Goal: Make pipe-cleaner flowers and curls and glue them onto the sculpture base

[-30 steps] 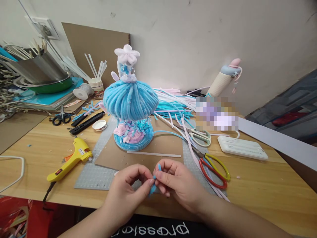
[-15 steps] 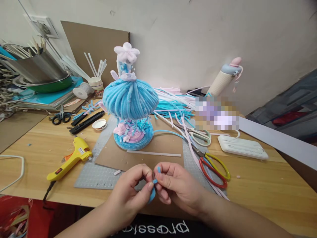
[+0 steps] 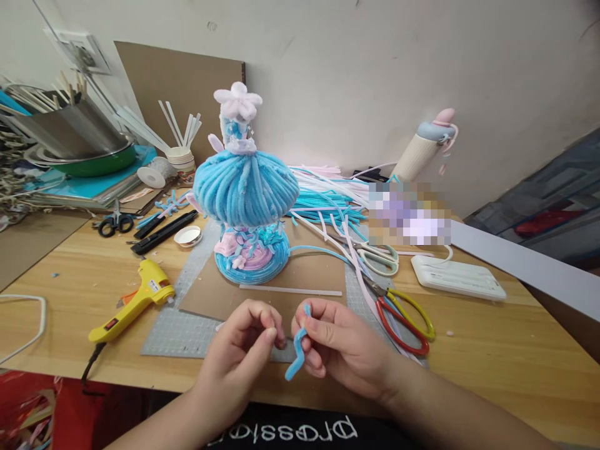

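Note:
A short, bent blue pipe cleaner point(image 3: 295, 359) is pinched between the thumb and fingers of my right hand point(image 3: 347, 344); its wavy lower end hangs free. Just left of it, my left hand point(image 3: 244, 350) has its fingers curled in against the thumb, apart from the pipe cleaner, and no object shows in them. Behind both hands stands a blue and pink pipe-cleaner model point(image 3: 246, 187) with a domed top and a pale pink flower. A thin white glue stick point(image 3: 290, 290) lies on the cardboard sheet point(image 3: 210, 294) in front of it.
To the left lie a yellow glue gun point(image 3: 134, 303), a black utility knife point(image 3: 164, 232) and small scissors point(image 3: 115, 222). Red-and-yellow-handled scissors point(image 3: 403, 319), pale-handled scissors point(image 3: 379, 257) and a white power bank point(image 3: 457, 278) are on the right. Loose pipe cleaners point(image 3: 328, 200) lie behind.
My left hand has let go of the blue pipe cleaner and moved slightly left. The piece now hangs from my right hand alone, with its bent lower end showing.

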